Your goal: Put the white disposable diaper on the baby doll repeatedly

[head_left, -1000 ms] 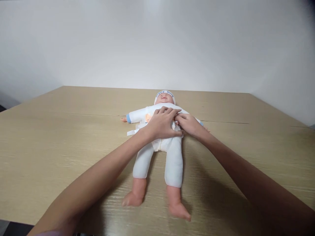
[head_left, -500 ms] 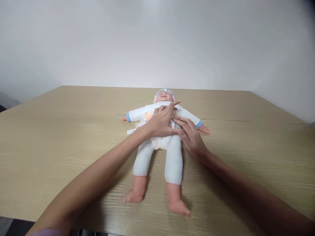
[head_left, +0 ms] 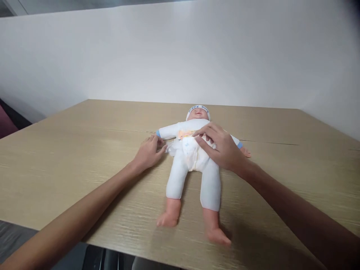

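I see the soft baby doll in a white sleepsuit [head_left: 209, 183] lying face up on the wide light-wood table [head_left: 84, 157]. Its trunk is under and between my two sets of fingers, and its legs run back towards me below my fingertips.

The white paper diaper [head_left: 189, 152] is already around its hips, with the front panel drawn up over the belly. My right hand [head_left: 222, 146] lies spread and flat on that panel, fingers unclenched, pressing rather than gripping.

At the doll's side, my left hand [head_left: 147, 153] has thumb and fingers curled together. As far as I can judge, they pinch the small white side tab [head_left: 169, 149] that sticks out just past their tips. That tab looks loose, not yet laid onto the front. I cannot tell about the opposite side, which is hidden beneath my right palm.

Beyond my fingertips stands the plain white wall [head_left: 180, 56]. Just past my right fingers is the doll's white cap with blue lettering [head_left: 198, 109]. The doll's outstretched sleeve passes right behind my left fingertips, close to the tab. Nothing else lies near either hand.
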A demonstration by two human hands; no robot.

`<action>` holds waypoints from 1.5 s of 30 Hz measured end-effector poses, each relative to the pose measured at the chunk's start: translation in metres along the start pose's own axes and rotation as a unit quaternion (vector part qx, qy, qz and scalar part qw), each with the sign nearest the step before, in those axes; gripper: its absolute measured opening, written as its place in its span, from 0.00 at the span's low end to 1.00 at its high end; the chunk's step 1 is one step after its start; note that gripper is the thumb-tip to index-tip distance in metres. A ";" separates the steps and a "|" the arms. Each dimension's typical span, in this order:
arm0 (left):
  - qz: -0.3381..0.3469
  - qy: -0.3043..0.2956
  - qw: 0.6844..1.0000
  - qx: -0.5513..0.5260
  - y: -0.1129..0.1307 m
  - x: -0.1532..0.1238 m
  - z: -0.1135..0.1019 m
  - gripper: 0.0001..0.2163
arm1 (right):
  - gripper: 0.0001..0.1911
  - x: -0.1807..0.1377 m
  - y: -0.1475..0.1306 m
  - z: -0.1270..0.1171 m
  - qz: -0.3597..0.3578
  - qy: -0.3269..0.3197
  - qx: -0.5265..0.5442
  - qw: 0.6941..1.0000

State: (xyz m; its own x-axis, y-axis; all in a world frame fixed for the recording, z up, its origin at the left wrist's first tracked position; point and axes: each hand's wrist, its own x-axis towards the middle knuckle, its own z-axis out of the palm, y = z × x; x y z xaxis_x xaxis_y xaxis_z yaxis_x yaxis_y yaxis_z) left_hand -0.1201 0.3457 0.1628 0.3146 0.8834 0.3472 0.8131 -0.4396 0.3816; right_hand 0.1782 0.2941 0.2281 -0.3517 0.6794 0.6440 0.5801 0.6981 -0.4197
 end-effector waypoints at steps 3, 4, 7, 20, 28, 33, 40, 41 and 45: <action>-0.009 -0.053 0.998 0.044 0.000 0.002 -0.003 0.15 | 0.08 0.032 -0.008 0.015 -0.003 -0.069 -0.049 0.996; -0.018 -0.073 0.996 0.038 0.001 0.005 -0.004 0.15 | 0.07 0.039 -0.010 0.021 0.012 -0.096 -0.076 0.992; -0.059 -0.127 0.990 -0.027 0.002 0.014 -0.010 0.15 | 0.10 0.051 -0.010 0.032 0.078 -0.157 -0.145 0.974; -0.102 -0.180 0.923 -0.323 0.052 0.069 -0.026 0.16 | 0.26 0.052 -0.003 0.044 0.116 -0.164 -0.153 0.968; -0.073 -0.144 0.871 -0.463 0.061 0.069 0.003 0.20 | 0.29 0.047 0.001 0.045 0.201 -0.092 -0.081 0.972; -0.085 -0.093 0.874 -0.469 0.048 0.056 0.013 0.13 | 0.26 0.045 0.004 0.039 0.210 -0.076 -0.038 0.974; -0.052 -0.107 0.859 -0.497 0.044 0.058 0.030 0.15 | 0.16 0.045 0.018 0.041 0.205 0.001 0.012 0.979; -0.057 -0.104 0.864 -0.490 0.045 0.059 0.031 0.15 | 0.15 0.045 0.018 0.042 0.202 0.016 0.019 0.979; -0.110 0.020 0.920 -0.375 0.059 0.044 0.020 0.09 | 0.12 0.037 -0.003 0.034 0.148 0.095 -0.002 0.984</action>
State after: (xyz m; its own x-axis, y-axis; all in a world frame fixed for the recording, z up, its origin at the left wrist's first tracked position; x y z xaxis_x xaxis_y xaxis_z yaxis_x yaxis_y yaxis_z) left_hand -0.0487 0.3621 0.1839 0.1527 0.9642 0.2167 0.2838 -0.2528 0.9249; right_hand 0.1385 0.3251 0.2317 -0.0235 0.7983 0.6018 0.6400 0.4744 -0.6044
